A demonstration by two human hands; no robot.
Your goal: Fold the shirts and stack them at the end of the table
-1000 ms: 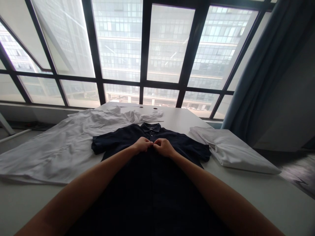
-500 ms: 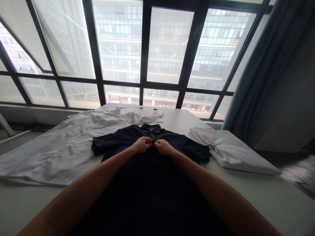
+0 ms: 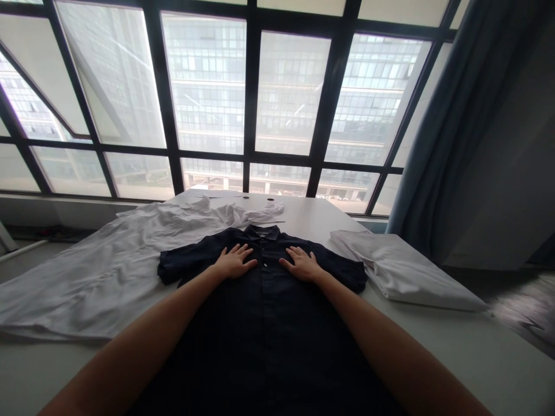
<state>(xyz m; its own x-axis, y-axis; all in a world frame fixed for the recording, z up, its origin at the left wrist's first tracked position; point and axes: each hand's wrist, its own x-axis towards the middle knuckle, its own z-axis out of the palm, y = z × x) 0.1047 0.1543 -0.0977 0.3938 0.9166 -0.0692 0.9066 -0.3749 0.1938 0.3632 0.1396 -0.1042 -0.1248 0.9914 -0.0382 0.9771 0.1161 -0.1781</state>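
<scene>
A dark navy short-sleeved shirt lies face up on the white table, its collar towards the window and its sleeves spread to both sides. On the left side of its chest rests my left hand, open, with fingers spread. My right hand lies open on the right side of the chest, fingers apart. Between the hands runs the front placket, where small light buttons show near the collar. Neither hand grips the fabric. The shirt's lower part is very dark, so its details are hard to see.
White wrinkled garments spread over the table's left side. To the right lies a folded white cloth. The white table reaches back to large black-framed windows. A blue-grey curtain hangs at the right.
Both hands were closed close together at the shirt's front by the buttons. Now they have opened and moved apart, flat on the chest. The camera view has tilted slightly up.
</scene>
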